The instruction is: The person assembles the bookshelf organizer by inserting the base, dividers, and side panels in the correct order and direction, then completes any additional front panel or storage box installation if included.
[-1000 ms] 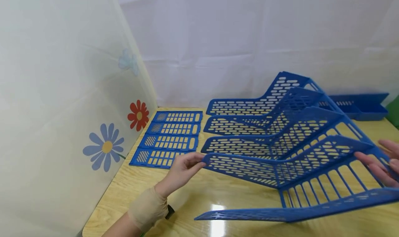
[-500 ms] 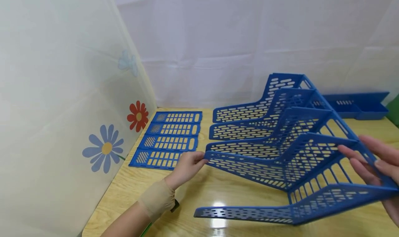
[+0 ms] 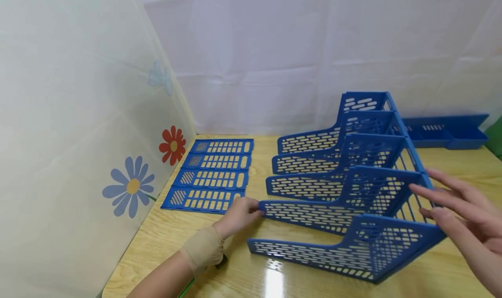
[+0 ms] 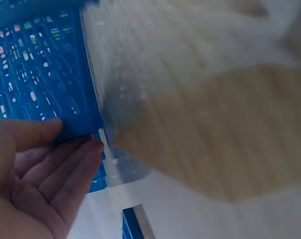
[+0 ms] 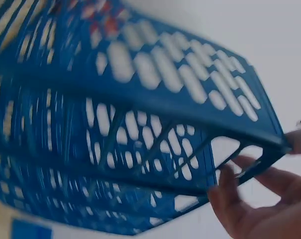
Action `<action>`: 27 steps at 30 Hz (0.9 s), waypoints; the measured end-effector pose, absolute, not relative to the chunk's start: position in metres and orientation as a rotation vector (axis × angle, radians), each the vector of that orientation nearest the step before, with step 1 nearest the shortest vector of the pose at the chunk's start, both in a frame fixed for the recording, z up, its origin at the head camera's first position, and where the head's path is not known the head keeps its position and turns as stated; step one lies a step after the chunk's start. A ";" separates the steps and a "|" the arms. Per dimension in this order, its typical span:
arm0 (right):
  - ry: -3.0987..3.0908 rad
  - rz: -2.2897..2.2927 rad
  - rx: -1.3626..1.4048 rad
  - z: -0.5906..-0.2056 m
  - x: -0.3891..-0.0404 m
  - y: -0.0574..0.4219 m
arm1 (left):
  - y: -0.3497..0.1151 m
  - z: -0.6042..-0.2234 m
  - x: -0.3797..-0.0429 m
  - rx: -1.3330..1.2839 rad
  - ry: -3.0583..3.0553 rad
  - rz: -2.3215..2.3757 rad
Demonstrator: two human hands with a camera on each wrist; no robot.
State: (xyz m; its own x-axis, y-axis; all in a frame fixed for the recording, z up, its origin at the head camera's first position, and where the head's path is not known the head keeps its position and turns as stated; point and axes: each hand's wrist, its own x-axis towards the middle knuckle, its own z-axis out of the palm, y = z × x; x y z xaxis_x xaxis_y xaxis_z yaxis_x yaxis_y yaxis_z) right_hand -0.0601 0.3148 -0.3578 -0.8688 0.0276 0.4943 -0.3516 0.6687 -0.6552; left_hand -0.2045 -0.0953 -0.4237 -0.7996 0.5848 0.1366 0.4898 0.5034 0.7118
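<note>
A blue plastic magazine file rack (image 3: 376, 174), with several perforated dividers, stands between both hands on the wooden table. At its left side, the left hand (image 3: 240, 216) pinches the low front tip of one divider. In the left wrist view the thumb lies on one side of this perforated divider (image 4: 70, 122), with fingers under its end. At the far side, the right hand (image 3: 468, 217) holds the rack's slatted back frame. The right wrist view is blurred; there the fingers reach into the frame openings at a corner of the rack (image 5: 190, 117).
Several flat blue slotted panels (image 3: 213, 187) lie side by side at the table's left. Behind the rack at right sits a blue compartment tray (image 3: 466, 140). White cloth walls (image 3: 251, 62) with printed flowers (image 3: 133, 187) border the table at back and left.
The rack has tipped down from a tilted pose to standing nearly level, its back swinging left. The right hand has moved left with it; the left hand has shifted slightly right and down.
</note>
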 end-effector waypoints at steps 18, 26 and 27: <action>-2.223 0.597 0.541 -0.298 -0.047 0.242 | -0.167 -0.387 -0.240 0.566 2.686 0.458; -2.211 0.642 0.516 -0.301 -0.047 0.241 | -0.195 -0.394 -0.254 0.502 2.576 0.455; -2.211 0.642 0.517 -0.301 -0.047 0.241 | -0.195 -0.394 -0.254 0.509 2.580 0.459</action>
